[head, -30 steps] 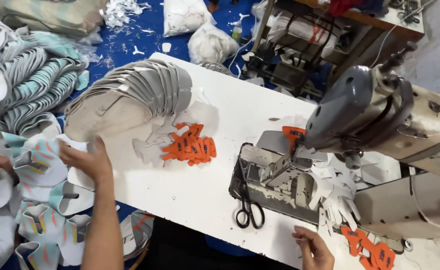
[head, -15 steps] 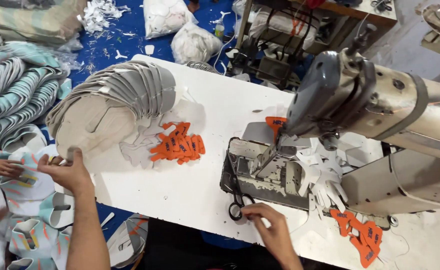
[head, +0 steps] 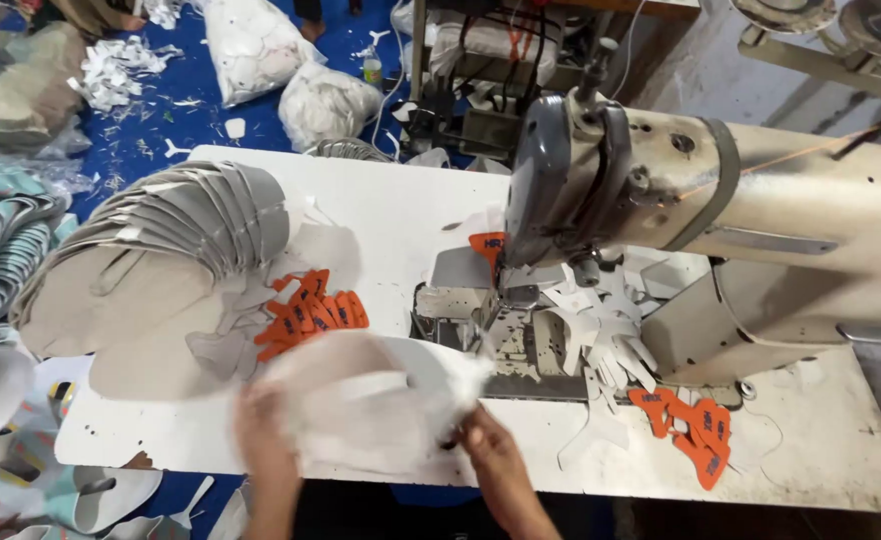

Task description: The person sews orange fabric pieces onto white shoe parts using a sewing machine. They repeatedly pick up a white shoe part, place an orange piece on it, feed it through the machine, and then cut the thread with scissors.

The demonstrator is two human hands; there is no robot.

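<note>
Both hands are gripping a pale grey, curved flat piece of cut sheet material (head: 361,400), the left hand (head: 261,440) pinching its near-left edge and the right hand (head: 486,440) closing on its right edge, just in front of the sewing machine's metal bed (head: 501,340) on the white table (head: 381,200). The piece is smeared by motion, so I cannot tell whether it is one layer or several. Judging from this, the floppy sheet could be sagging or folding between the two hands, and its trailing edge looks near enough to be sweeping the small pile of orange tag-shaped patches (head: 311,315) out of order. It could also be snagging on the bed's corner, since the right hand is sitting close beside it. A fanned stack of stiff grey curved panels (head: 191,225) is lying to the left, matte and smooth, and thin white cut shapes (head: 611,335) are resting under the cream machine arm (head: 761,200).
</note>
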